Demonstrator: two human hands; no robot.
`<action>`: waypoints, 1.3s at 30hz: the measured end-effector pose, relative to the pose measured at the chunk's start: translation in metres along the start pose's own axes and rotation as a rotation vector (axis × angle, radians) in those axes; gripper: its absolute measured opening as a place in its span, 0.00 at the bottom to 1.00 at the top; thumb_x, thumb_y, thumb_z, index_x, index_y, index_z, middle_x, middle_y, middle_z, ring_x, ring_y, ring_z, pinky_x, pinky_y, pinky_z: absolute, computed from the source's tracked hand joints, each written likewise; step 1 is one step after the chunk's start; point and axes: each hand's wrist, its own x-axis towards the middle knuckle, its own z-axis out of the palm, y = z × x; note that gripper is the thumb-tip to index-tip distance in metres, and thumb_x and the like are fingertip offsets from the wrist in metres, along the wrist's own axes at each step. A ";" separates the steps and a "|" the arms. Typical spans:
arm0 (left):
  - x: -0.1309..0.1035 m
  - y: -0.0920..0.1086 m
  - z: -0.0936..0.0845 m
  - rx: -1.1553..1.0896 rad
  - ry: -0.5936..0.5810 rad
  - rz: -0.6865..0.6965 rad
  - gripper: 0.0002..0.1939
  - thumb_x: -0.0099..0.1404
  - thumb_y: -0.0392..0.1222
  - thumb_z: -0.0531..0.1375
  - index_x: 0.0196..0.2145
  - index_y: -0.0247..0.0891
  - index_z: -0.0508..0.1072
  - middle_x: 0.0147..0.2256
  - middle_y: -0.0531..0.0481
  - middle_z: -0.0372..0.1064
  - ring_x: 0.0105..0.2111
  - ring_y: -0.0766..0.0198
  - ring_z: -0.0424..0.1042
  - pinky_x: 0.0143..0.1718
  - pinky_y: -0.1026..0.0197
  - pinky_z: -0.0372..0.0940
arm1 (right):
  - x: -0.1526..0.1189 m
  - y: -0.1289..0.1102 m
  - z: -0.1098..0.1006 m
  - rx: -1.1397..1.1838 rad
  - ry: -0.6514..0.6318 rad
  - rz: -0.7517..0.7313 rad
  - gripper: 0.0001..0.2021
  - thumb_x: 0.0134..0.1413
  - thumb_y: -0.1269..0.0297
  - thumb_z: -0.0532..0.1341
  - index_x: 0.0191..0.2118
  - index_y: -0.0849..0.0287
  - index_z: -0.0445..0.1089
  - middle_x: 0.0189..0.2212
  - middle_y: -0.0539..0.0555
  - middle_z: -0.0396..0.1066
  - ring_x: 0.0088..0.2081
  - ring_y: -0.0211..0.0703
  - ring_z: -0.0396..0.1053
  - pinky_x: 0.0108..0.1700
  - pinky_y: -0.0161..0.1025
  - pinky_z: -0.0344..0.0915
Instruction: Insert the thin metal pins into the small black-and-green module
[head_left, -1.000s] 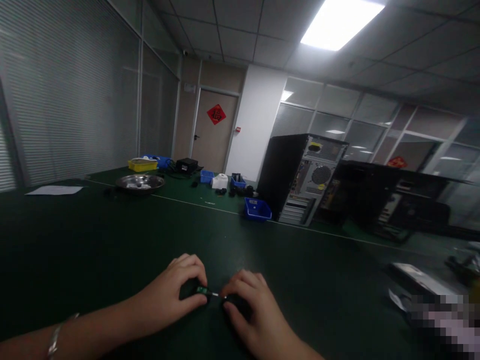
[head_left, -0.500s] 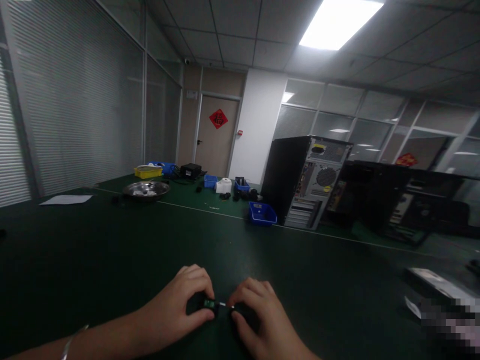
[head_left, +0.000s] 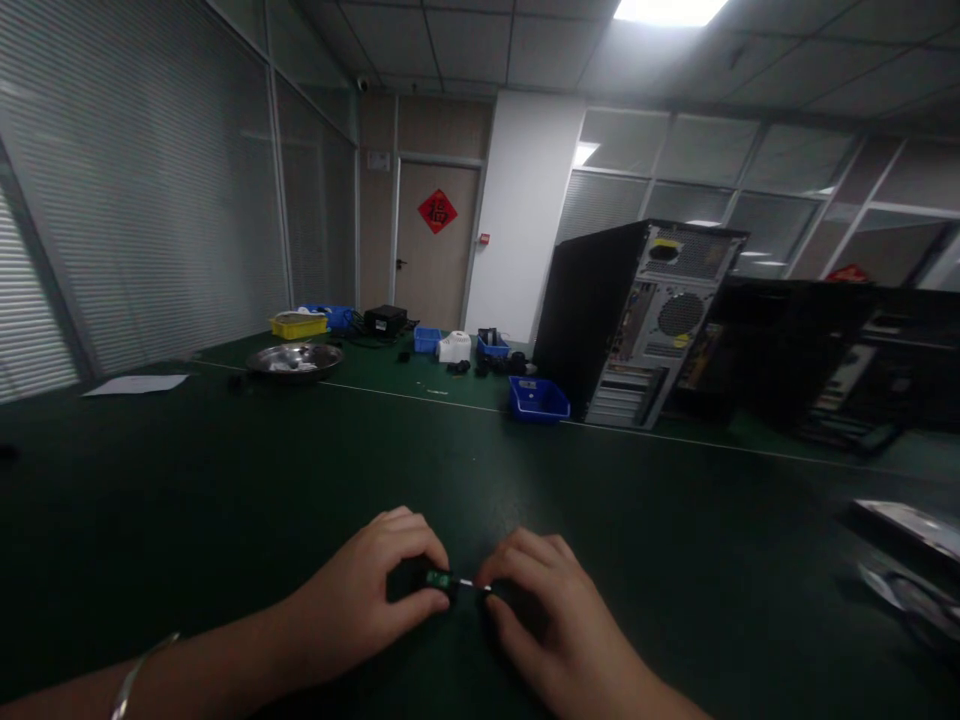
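My left hand (head_left: 386, 575) pinches a small black piece with a green circuit board (head_left: 439, 579) between thumb and fingers. A thin bright metal part (head_left: 466, 583) bridges the gap from that piece to my right hand (head_left: 551, 595). The thumb and forefinger of my right hand are closed on the far end of it, where a tiny pale tip shows; what exactly they grip is too small to make out. Both hands are low over the dark green table (head_left: 300, 480), near the middle of the view.
Scissors (head_left: 919, 600) and a flat metallic box (head_left: 915, 525) lie at the right. Farther back stand a computer tower (head_left: 630, 320), a blue bin (head_left: 538, 399), a steel bowl (head_left: 296, 362), a yellow tray (head_left: 298, 326) and a white device (head_left: 454, 347). A paper sheet (head_left: 137, 385) lies left.
The whole view has shifted, with the background and both hands appearing higher and slightly farther right. Both hands keep the same pinch on the small piece and metal part.
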 end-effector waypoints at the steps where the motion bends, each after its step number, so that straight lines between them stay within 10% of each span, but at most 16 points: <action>1: 0.000 0.000 0.000 -0.002 -0.003 0.003 0.03 0.62 0.37 0.65 0.36 0.40 0.75 0.35 0.51 0.72 0.39 0.56 0.69 0.41 0.57 0.60 | 0.000 0.000 0.000 0.000 -0.001 -0.003 0.09 0.56 0.73 0.60 0.40 0.51 0.72 0.39 0.50 0.73 0.42 0.47 0.69 0.44 0.44 0.60; 27: -0.014 0.008 -0.007 -0.351 -0.011 -0.181 0.04 0.57 0.40 0.66 0.33 0.43 0.80 0.33 0.55 0.73 0.40 0.55 0.72 0.45 0.56 0.63 | -0.005 -0.004 0.000 0.240 0.121 -0.185 0.13 0.50 0.77 0.61 0.40 0.57 0.74 0.37 0.54 0.72 0.40 0.44 0.72 0.41 0.37 0.67; 39: -0.003 -0.019 0.012 -0.473 0.066 -0.138 0.16 0.54 0.58 0.67 0.32 0.45 0.81 0.32 0.51 0.76 0.39 0.49 0.73 0.52 0.47 0.62 | 0.004 0.033 0.025 0.288 0.285 -0.292 0.11 0.44 0.67 0.66 0.38 0.53 0.77 0.32 0.53 0.73 0.35 0.45 0.74 0.36 0.36 0.68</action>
